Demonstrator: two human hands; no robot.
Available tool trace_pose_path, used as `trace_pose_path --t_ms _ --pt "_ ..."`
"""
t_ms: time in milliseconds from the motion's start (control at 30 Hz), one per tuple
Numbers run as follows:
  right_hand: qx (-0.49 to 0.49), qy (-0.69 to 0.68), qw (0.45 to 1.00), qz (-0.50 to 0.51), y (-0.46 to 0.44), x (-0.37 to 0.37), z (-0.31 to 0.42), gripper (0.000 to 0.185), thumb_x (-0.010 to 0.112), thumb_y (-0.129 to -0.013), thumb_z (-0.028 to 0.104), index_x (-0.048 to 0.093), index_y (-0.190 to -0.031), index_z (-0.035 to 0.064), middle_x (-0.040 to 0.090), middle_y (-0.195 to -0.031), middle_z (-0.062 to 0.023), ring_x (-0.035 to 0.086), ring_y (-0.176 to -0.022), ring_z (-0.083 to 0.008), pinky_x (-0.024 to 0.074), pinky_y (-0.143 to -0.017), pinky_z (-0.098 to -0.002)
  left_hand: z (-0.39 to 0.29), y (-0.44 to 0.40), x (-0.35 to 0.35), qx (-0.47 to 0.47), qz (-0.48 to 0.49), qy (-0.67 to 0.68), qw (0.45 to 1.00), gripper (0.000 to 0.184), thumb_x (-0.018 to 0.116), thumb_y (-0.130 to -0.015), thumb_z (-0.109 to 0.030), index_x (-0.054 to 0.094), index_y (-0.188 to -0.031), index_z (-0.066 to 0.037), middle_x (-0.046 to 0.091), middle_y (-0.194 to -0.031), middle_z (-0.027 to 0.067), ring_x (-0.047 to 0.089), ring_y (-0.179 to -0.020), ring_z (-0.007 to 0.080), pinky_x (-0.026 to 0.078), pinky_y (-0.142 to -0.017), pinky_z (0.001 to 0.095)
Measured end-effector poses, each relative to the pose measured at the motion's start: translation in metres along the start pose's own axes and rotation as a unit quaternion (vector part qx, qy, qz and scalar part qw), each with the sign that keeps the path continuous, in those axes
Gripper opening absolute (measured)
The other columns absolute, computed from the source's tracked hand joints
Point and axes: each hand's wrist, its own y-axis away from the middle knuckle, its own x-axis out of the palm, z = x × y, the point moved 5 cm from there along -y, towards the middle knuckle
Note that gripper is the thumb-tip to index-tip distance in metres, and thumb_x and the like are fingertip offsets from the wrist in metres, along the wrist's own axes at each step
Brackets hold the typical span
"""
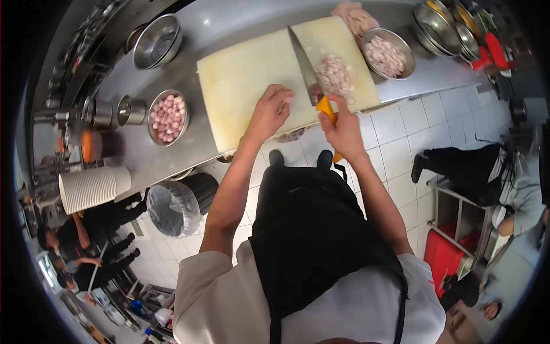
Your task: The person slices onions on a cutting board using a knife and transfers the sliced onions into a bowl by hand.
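Note:
My right hand (342, 123) is wrapped round the orange-yellow handle of a kitchen knife (303, 63). Its long blade points away from me across a pale cutting board (238, 86). Beside the blade, to the right, lies a loose heap of sliced shallots (336, 74). A darker reddish piece (315, 93) shows at the heel of the blade. Left of the knife, my left hand (271, 112) hovers over the board's near edge, fingers curled together; a small pale bit may be in the fingertips, but I cannot make it out.
At left, whole peeled shallots (168, 117) fill a metal bowl, near another steel bowl (157, 43) and stacked pale tubs (91, 188). A bowl of sliced shallots (386, 56) stands right of the board. A lined bin (172, 209) is below. Other people (83, 238) stand at left and right.

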Motion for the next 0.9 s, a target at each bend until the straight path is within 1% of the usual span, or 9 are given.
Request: trace_pose_path --t_ms 33,100,133,200,300,400,500,700,900 --pt "-0.013 0.045 0.999 -0.001 0.0 0.0 0.006 0.047 0.066 -0.092 0.015 0.049 -0.135 0.0059 0.067 -0.067 -0.0221 0.067 -0.063 -0.041 0.0517 -0.061 -0.052 -0.002 -0.001 0.006 0.015 0.002 -0.022 1.0 0.032 0.065 -0.084 0.005 0.065 -0.114 -0.007 0.064 -0.113 0.0107 0.066 -0.098 0.0291 0.055 -0.081 0.037" --pt "-0.036 0.07 0.997 -0.004 0.001 0.003 0.009 0.053 0.065 -0.092 0.015 0.046 -0.141 0.0064 0.066 -0.068 -0.0236 0.066 -0.065 -0.0446 0.0513 -0.063 -0.0548 -0.006 -0.002 0.014 0.044 0.001 -0.067 0.997 0.031 0.066 -0.082 0.005 0.066 -0.111 -0.006 0.064 -0.112 0.0126 0.066 -0.1 0.0334 0.055 -0.084 0.041" --pt "-0.047 0.081 0.996 -0.003 0.003 0.006 0.01 0.056 0.064 -0.092 0.015 0.045 -0.144 0.0067 0.066 -0.069 -0.0244 0.065 -0.066 -0.0463 0.0512 -0.064 -0.0563 -0.004 -0.002 0.016 0.028 -0.005 -0.046 0.999 0.031 0.066 -0.081 0.006 0.066 -0.11 -0.005 0.064 -0.112 0.0124 0.066 -0.1 0.0327 0.055 -0.083 0.0408" --pt "-0.044 0.099 0.994 0.009 0.004 0.014 0.011 0.06 0.063 -0.092 0.017 0.043 -0.147 0.0064 0.066 -0.068 -0.0236 0.066 -0.065 -0.0451 0.0517 -0.064 -0.056 0.002 -0.001 0.017 -0.006 -0.021 -0.007 1.0 0.029 0.066 -0.081 0.007 0.066 -0.107 -0.005 0.064 -0.113 0.012 0.068 -0.1 0.0313 0.055 -0.08 0.0403" --pt "-0.039 0.12 0.992 0.029 0.003 0.025 0.016 0.063 0.063 -0.092 0.018 0.042 -0.151 0.0061 0.066 -0.068 -0.0228 0.067 -0.065 -0.0437 0.0523 -0.064 -0.0556 0.002 0.002 0.014 0.005 -0.043 0.025 0.999 0.029 0.066 -0.08 0.01 0.066 -0.104 -0.005 0.064 -0.113 0.011 0.07 -0.095 0.027 0.056 -0.072 0.0375" --pt "-0.024 0.132 0.99 0.049 0.003 0.029 0.024 0.063 0.063 -0.092 0.018 0.044 -0.15 0.0065 0.066 -0.068 -0.0231 0.067 -0.066 -0.0437 0.0529 -0.066 -0.0557 -0.002 0.004 0.01 0.011 -0.056 0.01 0.998 0.027 0.069 -0.082 0.009 0.067 -0.104 -0.006 0.065 -0.111 0.0096 0.071 -0.091 0.0219 0.054 -0.062 0.0326" --pt "-0.009 0.145 0.987 0.066 0.003 0.03 0.029 0.061 0.063 -0.092 0.017 0.045 -0.15 0.0068 0.067 -0.068 -0.0236 0.067 -0.068 -0.0446 0.0534 -0.068 -0.0558 -0.004 0.003 0.01 0.018 -0.07 0.024 0.997 0.021 0.072 -0.085 0.006 0.069 -0.102 -0.006 0.068 -0.108 0.0085 0.072 -0.087 0.0193 0.052 -0.056 0.0293" --pt "-0.014 0.14 0.988 0.062 0.001 0.027 0.036 0.06 0.062 -0.093 0.017 0.046 -0.149 0.0057 0.067 -0.069 -0.0238 0.068 -0.069 -0.0456 0.0544 -0.07 -0.0556 -0.003 0.002 0.007 0.017 -0.074 0.04 0.996 0.017 0.074 -0.085 0.003 0.071 -0.099 -0.005 0.069 -0.101 0.0079 0.071 -0.081 0.0192 0.054 -0.054 0.0288" --pt "-0.036 0.149 0.987 0.039 0.002 0.035 0.029 0.059 0.061 -0.093 0.016 0.047 -0.149 0.0057 0.068 -0.069 -0.023 0.068 -0.068 -0.0446 0.0545 -0.068 -0.0549 0.0 0.002 0.006 0.02 -0.073 0.037 0.996 0.016 0.074 -0.085 0.004 0.071 -0.099 -0.005 0.07 -0.101 0.0079 0.07 -0.079 0.0204 0.055 -0.056 0.0299"
